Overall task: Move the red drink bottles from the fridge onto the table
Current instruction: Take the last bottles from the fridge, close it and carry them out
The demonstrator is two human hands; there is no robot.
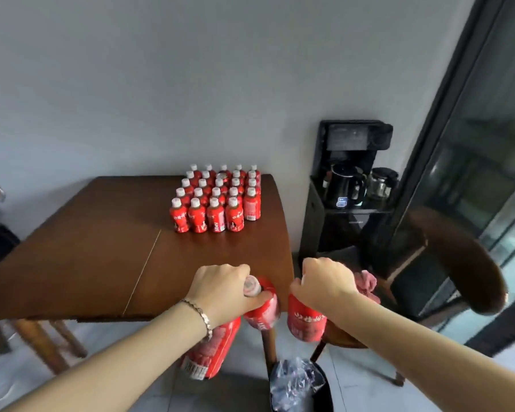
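Two bottles hang from the left hand, fingers curled round their necks; the right hand grips a third bottle at the table's near corner. Rows stand farther back.

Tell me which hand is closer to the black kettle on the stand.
Right. The right hand is off the right edge of the table, below the black kettle in the view; the left hand is farther left, over its near corner.
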